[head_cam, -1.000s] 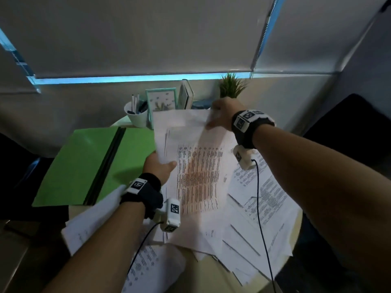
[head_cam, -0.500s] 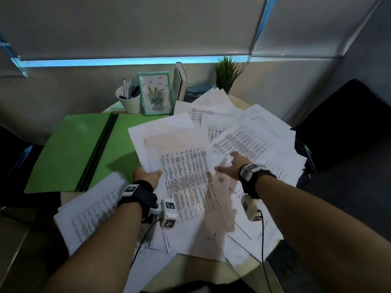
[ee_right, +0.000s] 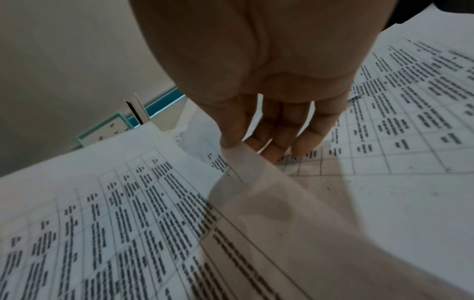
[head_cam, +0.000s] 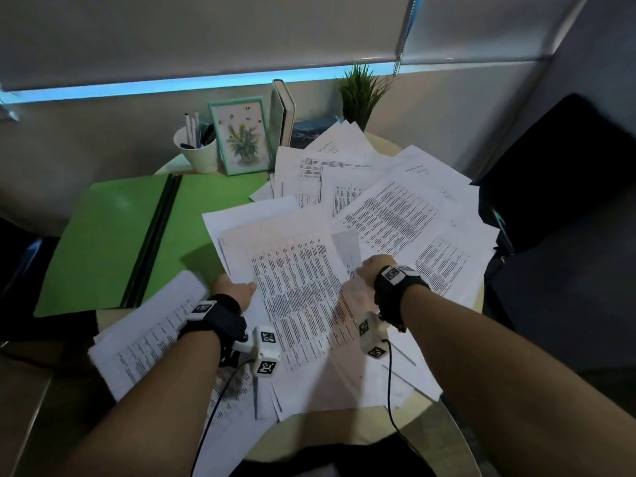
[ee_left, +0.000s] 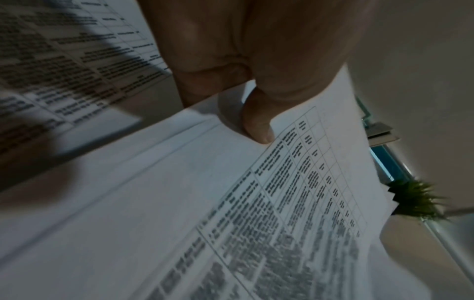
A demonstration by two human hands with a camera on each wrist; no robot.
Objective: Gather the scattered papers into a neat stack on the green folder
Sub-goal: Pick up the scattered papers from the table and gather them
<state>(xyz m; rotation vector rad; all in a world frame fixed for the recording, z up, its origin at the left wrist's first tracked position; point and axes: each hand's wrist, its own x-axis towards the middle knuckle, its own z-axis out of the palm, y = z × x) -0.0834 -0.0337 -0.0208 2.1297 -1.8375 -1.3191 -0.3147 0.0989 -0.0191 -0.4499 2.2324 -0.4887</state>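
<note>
Two hands on loose sheets, folder bare.
Left hand point(head_cam: 232, 290) pinches printed papers point(head_cam: 296, 287); right hand point(head_cam: 373, 266) pinches another sheet's corner. Thin, limp, slippery: support edges. Green folder point(head_cam: 103, 242) at ten o'clock.

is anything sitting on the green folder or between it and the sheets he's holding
Nothing visible blocks it. The green folder lies open and bare, just left of the sheets pinched by the left hand and right hand. Only a few papers' corners overlap its far right edge.
</note>
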